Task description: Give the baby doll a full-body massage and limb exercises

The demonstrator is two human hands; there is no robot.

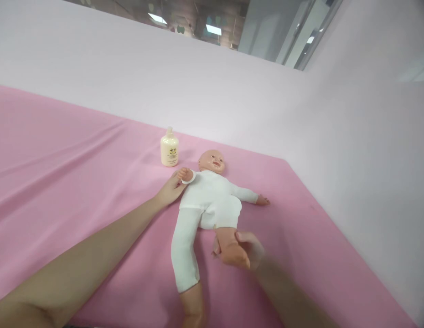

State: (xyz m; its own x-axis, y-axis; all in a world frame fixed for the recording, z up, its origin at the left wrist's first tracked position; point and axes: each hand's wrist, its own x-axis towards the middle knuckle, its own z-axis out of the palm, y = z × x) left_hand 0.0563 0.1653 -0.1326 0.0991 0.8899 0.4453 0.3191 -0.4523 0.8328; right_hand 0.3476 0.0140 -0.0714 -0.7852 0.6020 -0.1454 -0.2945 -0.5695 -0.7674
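Note:
A baby doll (pixel 208 193) in a white outfit lies on its back on a pink-covered table, its head away from me. My left hand (pixel 171 187) is at the doll's raised arm on the left, fingers closed around it near the small hand and white cuff. Around the doll's lower leg on the right, my right hand (pixel 251 248) is wrapped, thumb on top and fingertips showing on the other side. That leg is bent and raised, its foot bare. The doll's other leg stretches toward me.
A cream-coloured bottle (pixel 169 150) stands upright on the pink cover (pixel 78 155), left of the doll's head. White walls (pixel 198 95) border the table at the back and right. A window (pixel 212 23) shows above the back wall.

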